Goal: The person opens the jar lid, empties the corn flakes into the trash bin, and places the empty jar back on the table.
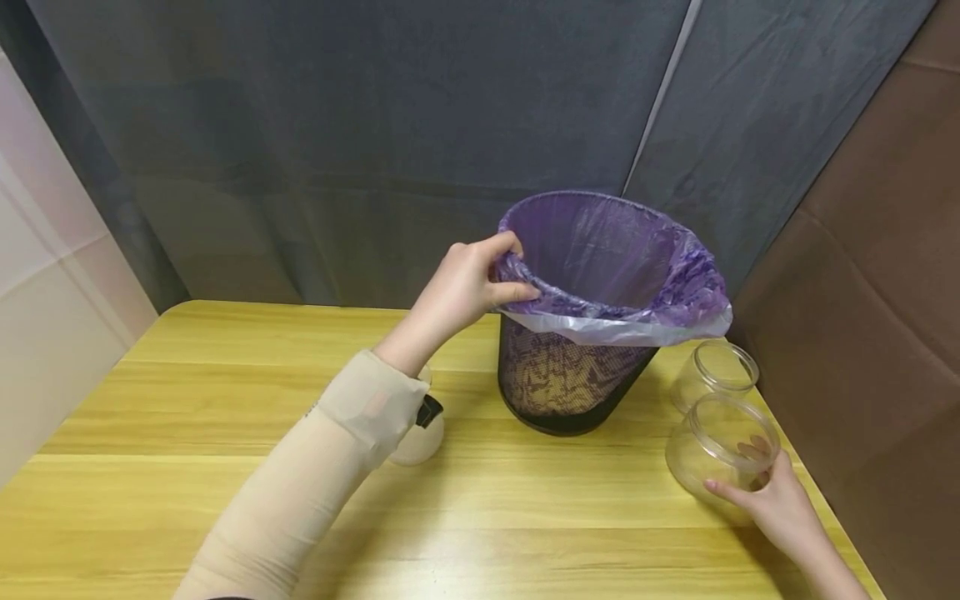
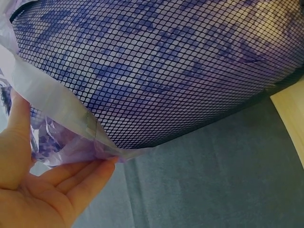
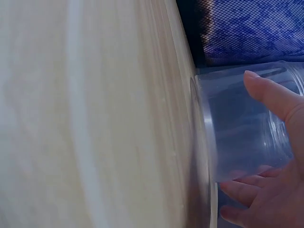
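Note:
A black mesh wastebasket, lined with a purple plastic bag folded over its rim, stands tilted to the right on the table. My left hand grips its left rim through the bag, thumb and fingers on opposite sides; the left wrist view shows the mesh wall and the bag's pale edge close to the hand. To the right, my right hand holds a clear wide-mouthed jar that stands upright on the table. Its thumb lies along one side of the jar, its fingers along the other.
A second clear jar stands just behind the held one. Another transparent round container is partly hidden by my left sleeve. Grey curtain closes the back of the wooden table; a brown panel borders the right.

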Tool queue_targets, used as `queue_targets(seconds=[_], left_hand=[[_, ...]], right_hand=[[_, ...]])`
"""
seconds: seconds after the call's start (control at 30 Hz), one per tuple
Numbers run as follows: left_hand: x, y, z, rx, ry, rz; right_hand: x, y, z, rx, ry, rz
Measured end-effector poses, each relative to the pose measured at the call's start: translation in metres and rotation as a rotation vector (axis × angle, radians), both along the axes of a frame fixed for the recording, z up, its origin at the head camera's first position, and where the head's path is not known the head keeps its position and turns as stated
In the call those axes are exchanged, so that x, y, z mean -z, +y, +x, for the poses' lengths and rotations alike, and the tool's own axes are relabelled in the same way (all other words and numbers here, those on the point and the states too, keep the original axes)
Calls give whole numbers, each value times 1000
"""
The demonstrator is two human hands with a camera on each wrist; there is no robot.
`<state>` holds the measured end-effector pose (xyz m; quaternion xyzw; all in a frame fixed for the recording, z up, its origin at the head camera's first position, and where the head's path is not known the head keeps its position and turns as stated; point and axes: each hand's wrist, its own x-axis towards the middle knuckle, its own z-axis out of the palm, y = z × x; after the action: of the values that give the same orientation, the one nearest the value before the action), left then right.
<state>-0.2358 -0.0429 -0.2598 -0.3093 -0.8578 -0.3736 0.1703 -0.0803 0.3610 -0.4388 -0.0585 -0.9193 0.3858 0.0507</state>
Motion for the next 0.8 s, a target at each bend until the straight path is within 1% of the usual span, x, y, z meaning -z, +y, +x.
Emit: queue_targets(seconds=[0.17, 0.4, 0.67, 0.73, 0.8], left_hand=[[0, -1, 2, 3, -11, -12], [2, -2, 4, -4, -28, -24], [7, -2, 10, -32, -111, -69], [8, -2, 11, -40, -126, -81], [10, -2, 12, -47, -126, -90]], right_hand=[[4, 3, -1, -30, 18, -26], [6, 4, -2, -59, 8, -34], [5, 4, -3, -88, 19, -61], [4, 4, -3, -93, 10, -56], [3, 4, -3, -94, 0, -41]])
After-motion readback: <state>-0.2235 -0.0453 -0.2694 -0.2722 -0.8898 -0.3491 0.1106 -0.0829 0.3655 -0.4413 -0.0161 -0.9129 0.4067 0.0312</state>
